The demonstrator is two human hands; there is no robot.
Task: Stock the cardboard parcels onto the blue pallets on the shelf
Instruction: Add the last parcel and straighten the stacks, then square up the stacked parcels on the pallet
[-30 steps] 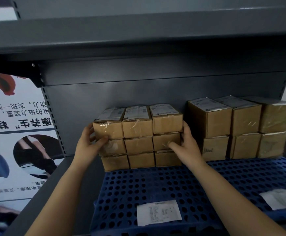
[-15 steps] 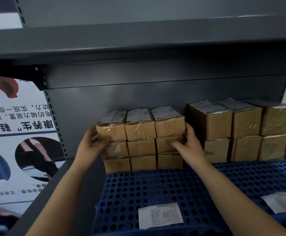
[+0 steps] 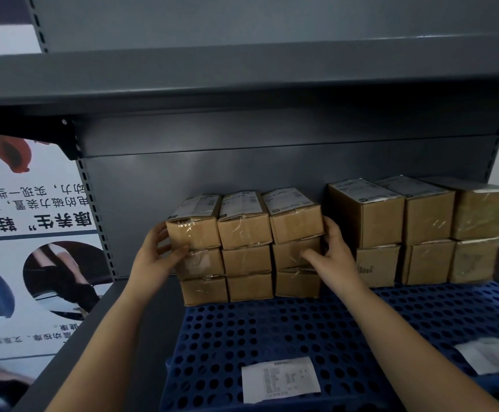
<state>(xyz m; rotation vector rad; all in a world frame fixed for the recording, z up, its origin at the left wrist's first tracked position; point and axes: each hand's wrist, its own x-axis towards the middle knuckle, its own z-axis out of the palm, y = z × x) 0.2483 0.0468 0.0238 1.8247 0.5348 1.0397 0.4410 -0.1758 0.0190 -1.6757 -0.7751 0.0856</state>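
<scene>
A three-by-three stack of small cardboard parcels stands at the back left of the blue perforated pallet on the shelf. My left hand grips the stack's left side, thumb on the front of the middle-row parcel. My right hand grips its right side, fingers against the top parcel's side and thumb on the middle parcel's front. To the right, a two-high row of larger cardboard parcels stands on the pallet against the back wall.
A grey upper shelf overhangs close above the parcels. Two white paper slips lie on the pallet's front part. A printed poster covers the wall to the left of the shelf upright.
Both hands stay clasped on the sides of the small parcel stack, and the stack stays where it was. Only the view has shifted slightly.
</scene>
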